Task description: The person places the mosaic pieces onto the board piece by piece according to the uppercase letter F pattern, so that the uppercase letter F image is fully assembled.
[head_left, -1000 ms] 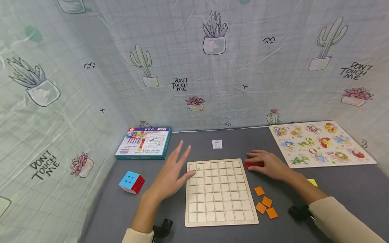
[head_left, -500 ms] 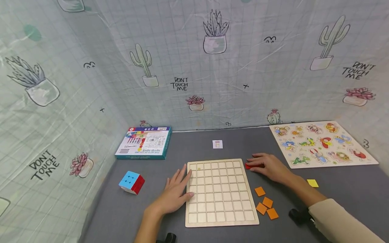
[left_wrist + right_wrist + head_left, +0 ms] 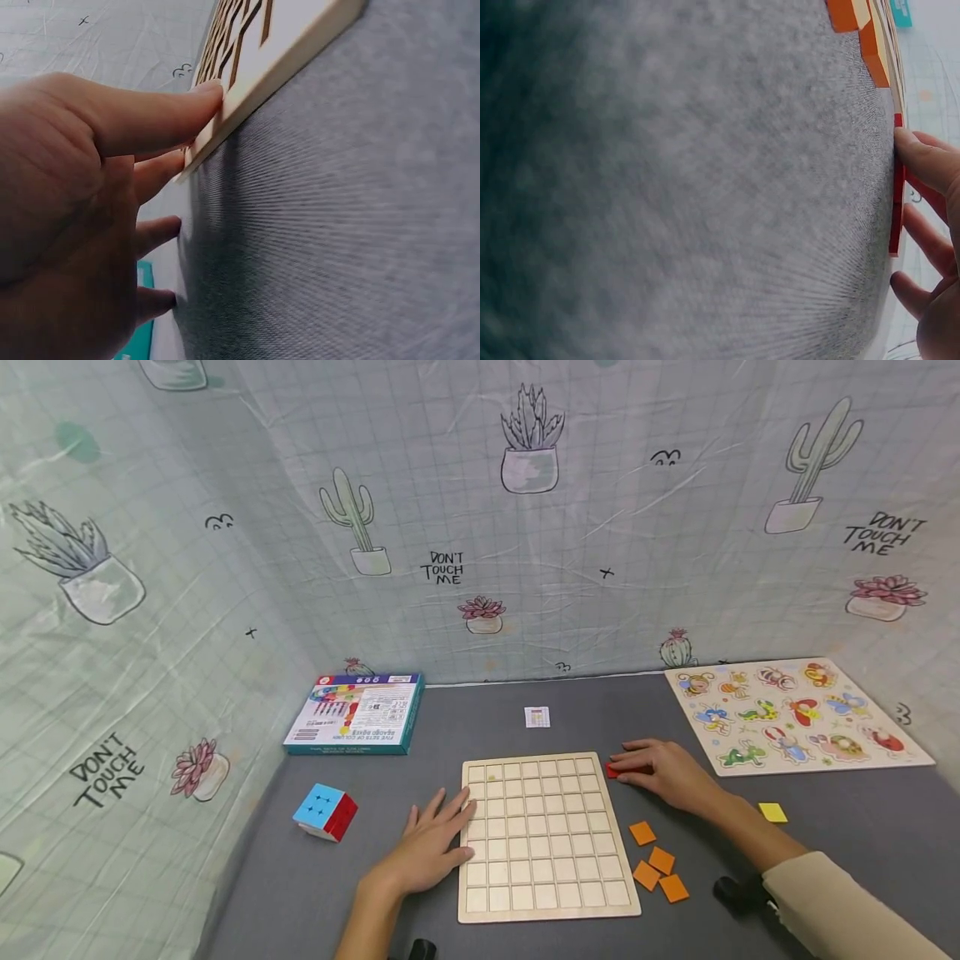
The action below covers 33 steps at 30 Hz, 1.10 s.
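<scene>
A wooden grid board (image 3: 543, 835) lies flat on the grey table. My left hand (image 3: 427, 852) rests at the board's left edge with its fingers spread. In the left wrist view the thumb (image 3: 176, 116) touches the board's rim (image 3: 277, 79). Beyond the board's far right corner, my right hand (image 3: 667, 775) is over flat red tiles (image 3: 613, 771), which it mostly hides in the head view. Thumb and fingers of that hand (image 3: 934, 169) touch the red tiles (image 3: 897, 187) in the right wrist view. Several orange square tiles (image 3: 661, 860) lie loose right of the board.
A yellow tile (image 3: 772, 812) lies beside the right forearm. An insect puzzle board (image 3: 795, 718) stands at the back right. Left of the board are a puzzle cube (image 3: 324, 811) and a flat box (image 3: 356, 714). Behind it lies a small printed card (image 3: 537, 717).
My left hand has come down and toward me, onto the board's left edge. The right hand has shifted slightly right and stays at the red tiles. The yellow tile shows more fully.
</scene>
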{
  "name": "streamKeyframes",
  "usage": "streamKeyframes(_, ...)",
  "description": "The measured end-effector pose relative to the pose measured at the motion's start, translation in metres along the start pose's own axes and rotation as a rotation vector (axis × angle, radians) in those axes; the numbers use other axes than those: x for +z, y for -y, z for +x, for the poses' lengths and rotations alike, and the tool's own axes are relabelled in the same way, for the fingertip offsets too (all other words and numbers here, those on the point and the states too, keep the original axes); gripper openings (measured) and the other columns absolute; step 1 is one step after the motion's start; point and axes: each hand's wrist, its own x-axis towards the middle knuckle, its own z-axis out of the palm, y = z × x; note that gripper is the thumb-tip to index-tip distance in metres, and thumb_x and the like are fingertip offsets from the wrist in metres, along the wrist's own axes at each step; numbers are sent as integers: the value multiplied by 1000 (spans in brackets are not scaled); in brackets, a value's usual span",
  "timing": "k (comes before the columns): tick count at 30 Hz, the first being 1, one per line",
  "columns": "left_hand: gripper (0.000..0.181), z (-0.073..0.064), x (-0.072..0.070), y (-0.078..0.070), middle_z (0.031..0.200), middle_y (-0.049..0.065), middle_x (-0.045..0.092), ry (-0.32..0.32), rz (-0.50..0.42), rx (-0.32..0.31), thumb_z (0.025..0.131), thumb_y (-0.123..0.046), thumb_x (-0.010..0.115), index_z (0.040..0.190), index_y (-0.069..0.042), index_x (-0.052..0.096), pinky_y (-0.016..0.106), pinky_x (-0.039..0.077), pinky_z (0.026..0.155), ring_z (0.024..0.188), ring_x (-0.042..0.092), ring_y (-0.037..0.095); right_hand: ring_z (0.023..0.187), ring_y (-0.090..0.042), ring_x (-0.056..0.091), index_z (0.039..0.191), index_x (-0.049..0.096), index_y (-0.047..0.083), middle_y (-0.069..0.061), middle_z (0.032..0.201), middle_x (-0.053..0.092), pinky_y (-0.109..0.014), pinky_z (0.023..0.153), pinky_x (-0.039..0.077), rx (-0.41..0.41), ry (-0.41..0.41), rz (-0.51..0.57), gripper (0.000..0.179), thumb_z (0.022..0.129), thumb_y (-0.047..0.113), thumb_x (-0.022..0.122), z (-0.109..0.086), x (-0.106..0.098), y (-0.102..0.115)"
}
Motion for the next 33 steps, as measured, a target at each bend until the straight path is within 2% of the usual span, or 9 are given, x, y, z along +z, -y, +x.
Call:
streamKeyframes(9, 70, -1, -1, 5, 172, 3, 25, 12, 6, -1, 100, -29, 64, 160, -13, 33, 77, 0, 121, 161, 13, 38, 124, -38, 65, 116, 80, 14, -6, 118, 78, -60, 98, 53, -9, -6, -11, 26, 90, 15, 77, 1, 0, 2)
streamKeyframes(13, 71, -2, 1, 6, 172, 2, 25, 1, 10, -7, 99, -29, 64, 161, -13, 33, 76, -1, 121, 161, 14, 37, 118, -37, 69, 112, 81, 14, -6, 114, 79, -58, 96, 55, -40, -37, -20, 25, 87, 12, 79, 3, 1, 0)
streamKeyframes(20, 71, -1, 0, 4, 171, -1, 27, -3, 9, -21, 98, -28, 65, 160, -14, 34, 76, 0, 122, 162, 14, 36, 107, -34, 75, 109, 81, 9, -11, 115, 79, -70, 108, 40, -82, -86, 4, 26, 84, 3, 79, 16, -7, 6)
streamKeyframes(23, 71, -1, -1, 3, 171, 0, 27, -6, 9, -26, 98, -28, 66, 160, -14, 35, 76, 0, 121, 161, 15, 36, 107, -33, 75, 108, 81, 8, -11, 115, 79, -58, 103, 51, -101, -118, 30, 25, 83, 2, 80, 25, -13, 16)
streamKeyframes(25, 71, -1, 0, 2, 171, 0, 28, -9, 12, -29, 98, -28, 66, 160, -14, 35, 77, 0, 121, 161, 15, 36, 108, -33, 74, 106, 82, 7, -11, 115, 79, -47, 90, 61, -102, -132, 70, 23, 83, 3, 80, 30, -15, 26)
streamKeyframes(26, 71, -1, 0, 2, 171, 0, 28, -11, 13, -30, 98, -28, 66, 160, -14, 35, 77, 1, 121, 161, 15, 36, 108, -33, 74, 106, 82, 8, -10, 116, 78, -41, 81, 62, -94, -134, 94, 22, 84, 4, 80, 33, -15, 31)
streamKeyframes(28, 71, -1, 0, 2, 171, 0, 28, -13, 16, -33, 98, -28, 67, 160, -14, 36, 77, 1, 121, 161, 16, 37, 109, -32, 73, 106, 82, 8, -10, 117, 78, -36, 73, 61, -84, -131, 131, 20, 86, 6, 79, 39, -14, 43)
streamKeyframes(33, 70, 0, -2, -2, 171, 0, 27, -13, 45, -25, 99, -27, 66, 160, -14, 35, 78, 5, 120, 161, 17, 37, 106, -31, 73, 105, 82, 7, -12, 119, 76, -33, 76, 62, -47, -112, 234, 19, 87, 6, 79, 51, -5, 75)
